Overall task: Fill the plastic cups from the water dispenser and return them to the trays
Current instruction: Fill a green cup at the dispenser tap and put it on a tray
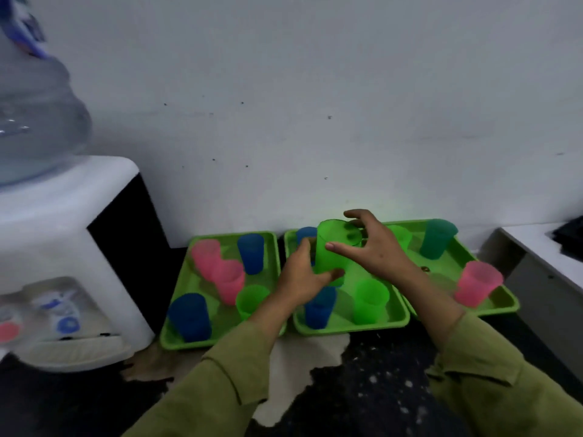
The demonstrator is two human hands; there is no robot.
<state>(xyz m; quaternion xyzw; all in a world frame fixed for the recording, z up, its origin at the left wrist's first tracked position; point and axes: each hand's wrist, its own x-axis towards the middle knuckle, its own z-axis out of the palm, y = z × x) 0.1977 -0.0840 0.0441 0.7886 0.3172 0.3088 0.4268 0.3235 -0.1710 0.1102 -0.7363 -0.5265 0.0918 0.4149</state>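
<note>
Against a grey wall [315,89] — green trays [347,330], dark speckled surface [378,389]

1. We count three trays [176,340] [347,329] [504,302].
2. We count four blue cups [250,253] [189,316] [306,235] [318,309].
3. We count three pink cups [205,252] [228,282] [478,283].
4. We find four green cups [332,253] [252,301] [370,301] [400,236] and one darker teal cup [438,239].
5. That makes twelve cups in all.
6. We see one dispenser [63,216], one bottle [34,121] and two taps [67,324] [8,331], which are blurred.
7. We count two hands [299,275] [375,247] and two sleeves [220,383] [492,373].
</note>
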